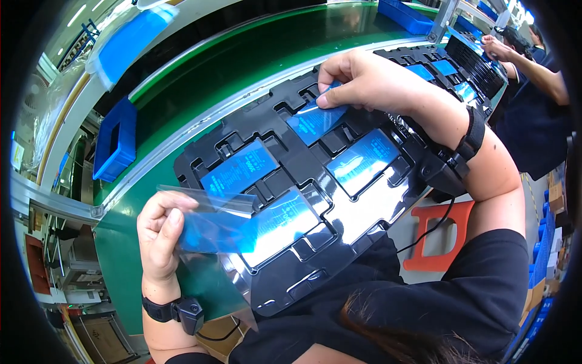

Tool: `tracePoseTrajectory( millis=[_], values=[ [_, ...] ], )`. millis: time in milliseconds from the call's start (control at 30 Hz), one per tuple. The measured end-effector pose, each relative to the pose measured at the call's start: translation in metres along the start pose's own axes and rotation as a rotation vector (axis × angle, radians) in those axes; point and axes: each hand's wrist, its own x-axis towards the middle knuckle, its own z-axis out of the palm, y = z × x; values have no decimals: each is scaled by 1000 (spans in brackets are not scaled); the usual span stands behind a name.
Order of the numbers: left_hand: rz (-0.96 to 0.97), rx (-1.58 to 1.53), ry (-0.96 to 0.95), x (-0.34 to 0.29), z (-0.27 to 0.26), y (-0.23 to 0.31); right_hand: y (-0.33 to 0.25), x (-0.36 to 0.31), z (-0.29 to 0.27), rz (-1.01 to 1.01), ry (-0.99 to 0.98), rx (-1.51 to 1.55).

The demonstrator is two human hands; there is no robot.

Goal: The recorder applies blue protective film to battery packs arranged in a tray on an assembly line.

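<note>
Evidently, in head view, left grip [160,233], pinched together, held clear film [209,235]; right grip [361,82] was closed at the upper edge of a blue pack [312,125] in the black tray [242,124] (presumably light, slick; edges looked safest).

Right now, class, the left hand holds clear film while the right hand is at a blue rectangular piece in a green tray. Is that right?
Not quite: the head view shows that the tray is black, not green. The left hand does hold clear film, and the right hand is at a blue rectangular piece.
</note>
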Motion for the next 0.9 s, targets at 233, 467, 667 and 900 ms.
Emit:
tracePoseTrajectory(
  millis=[233, 467, 667, 900],
  values=[
    [30, 9, 2, 2, 0, 0, 6, 5, 4, -112, 18, -123],
    [33, 5, -13, 2, 3, 2, 6, -1, 11, -257, 163, -393],
    [40, -8, -15, 2, 4, 2, 7, -20, -14, -191, 297, -399],
    [29, -3, -33, 3, 3, 2, 18, -42, -16, -86, 304, -367]
  ],
)
